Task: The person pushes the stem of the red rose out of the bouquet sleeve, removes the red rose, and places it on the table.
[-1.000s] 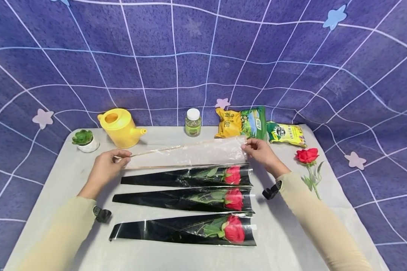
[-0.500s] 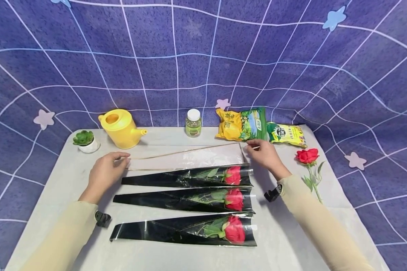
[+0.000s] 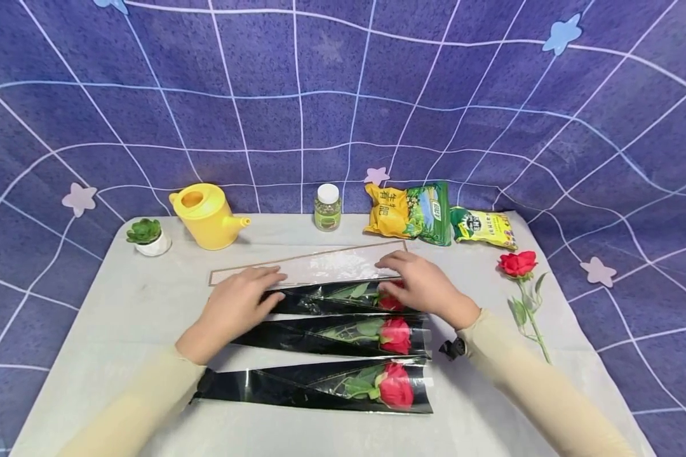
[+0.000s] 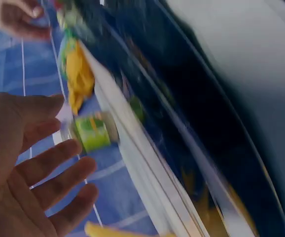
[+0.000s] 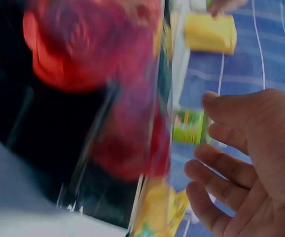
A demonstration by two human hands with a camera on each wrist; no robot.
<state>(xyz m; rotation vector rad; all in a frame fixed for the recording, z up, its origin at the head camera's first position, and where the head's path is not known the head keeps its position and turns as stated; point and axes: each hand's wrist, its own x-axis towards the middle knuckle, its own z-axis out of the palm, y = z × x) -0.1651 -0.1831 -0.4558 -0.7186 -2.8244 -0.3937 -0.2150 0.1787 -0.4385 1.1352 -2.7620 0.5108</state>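
Note:
A pale flower sleeve [image 3: 331, 261] with a brown border lies flat on the table in the head view. In front of it, three roses in black-and-clear sleeves lie in a row: the far one [image 3: 309, 302], the middle one [image 3: 320, 337] and the near one [image 3: 297, 384]. My left hand [image 3: 234, 308] is over the stem ends of the far and middle wrapped roses, fingers loosely spread. Over the far rose's bloom hovers my right hand [image 3: 423, 285], hiding part of it. Both wrist views show loose fingers with nothing between them; whether either hand touches the wrapping I cannot tell.
A loose red rose [image 3: 517, 263] lies at the right. Along the back stand a potted succulent [image 3: 145, 238], a yellow watering can [image 3: 208, 219] and a white-capped jar [image 3: 327, 208]. Beside the jar are a yellow-green bag [image 3: 408, 211] and a smaller yellow packet [image 3: 486, 227].
Both hands have let go of the pale sleeve's ends, and it lies flat behind the wrapped roses. They have moved inward and nearer, over the black sleeves.

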